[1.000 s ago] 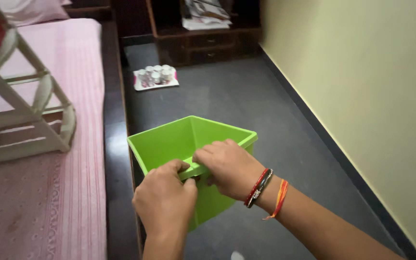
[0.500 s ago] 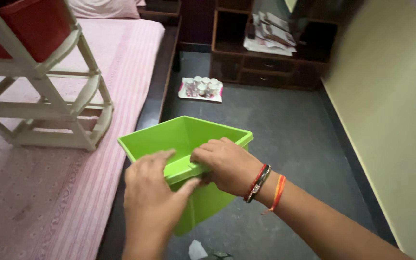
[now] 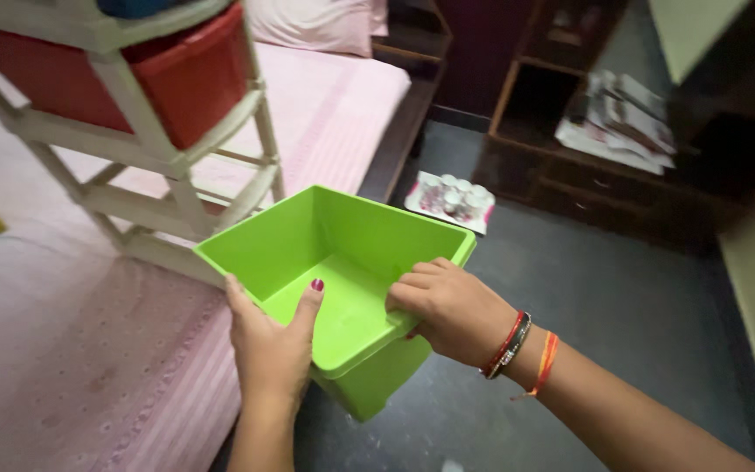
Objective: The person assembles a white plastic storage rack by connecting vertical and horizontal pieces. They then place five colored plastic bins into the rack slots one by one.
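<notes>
Pink ribbed bedding (image 3: 63,367) is covering the bed on the left, where a cream plastic rack (image 3: 168,166) is carrying a red bin (image 3: 194,79). Both hands are gripping the near rim of an empty, glossy green bin (image 3: 342,262), held over the bed's edge: left hand (image 3: 273,341) at the near-left corner, right hand (image 3: 452,310) curled over the rim. Judging by the rack's open slot, the bin is not yet seated.

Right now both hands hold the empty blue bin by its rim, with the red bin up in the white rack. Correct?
Not quite: the head view shows the bin is green, not blue. Both the left hand and right hand hold its rim, and the red bin sits in the white rack.
</notes>
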